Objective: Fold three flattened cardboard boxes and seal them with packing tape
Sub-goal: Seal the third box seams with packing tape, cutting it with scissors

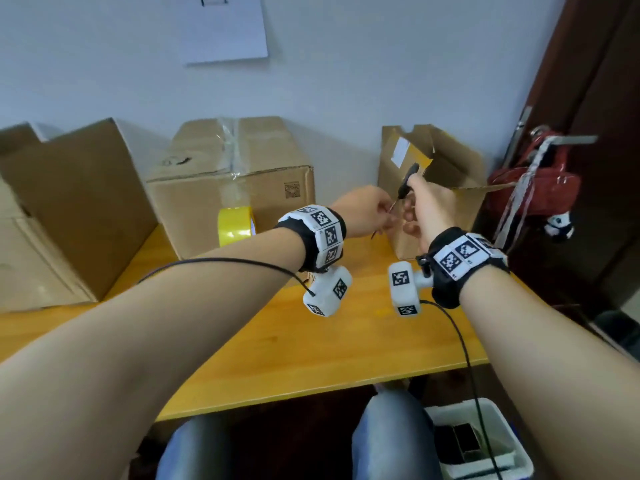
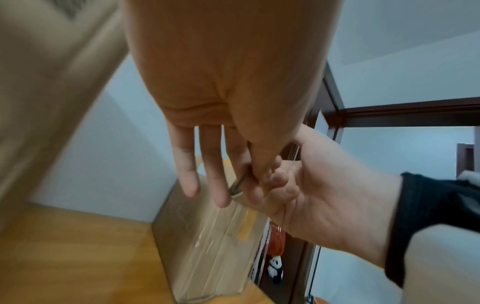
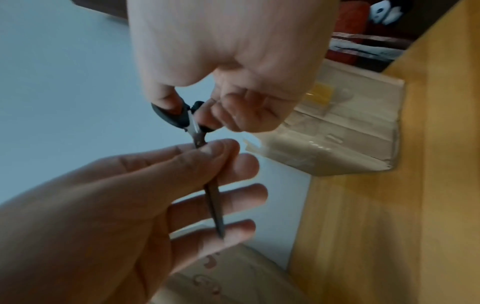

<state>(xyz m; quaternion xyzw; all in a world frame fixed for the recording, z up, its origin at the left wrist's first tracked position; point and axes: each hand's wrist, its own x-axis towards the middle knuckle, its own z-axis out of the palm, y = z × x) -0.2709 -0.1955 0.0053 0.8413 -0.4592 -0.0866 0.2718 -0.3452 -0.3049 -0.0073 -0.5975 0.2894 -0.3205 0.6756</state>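
Observation:
A pair of black-handled scissors [image 1: 401, 190] hangs in the air over the yellow table [image 1: 311, 341], held by both hands. My right hand [image 1: 412, 199] has its thumb and fingers through the handles [image 3: 174, 116]. My left hand [image 1: 389, 211] pinches the closed blades [image 3: 211, 197] between thumb and forefinger, its other fingers straight. Behind the hands stands a small cardboard box [image 1: 433, 171] with its top flaps up. A taped-up box [image 1: 235, 174] sits mid-table, with a yellow tape roll [image 1: 235, 225] in front of it. More cardboard [image 1: 69, 202] stands at the left.
A red bag [image 1: 540, 188] and a panda charm [image 1: 557, 226] hang from the dark door's handle at the right. A white bin [image 1: 485, 441] stands on the floor below the table's near edge. Wrist-camera cables trail over the table.

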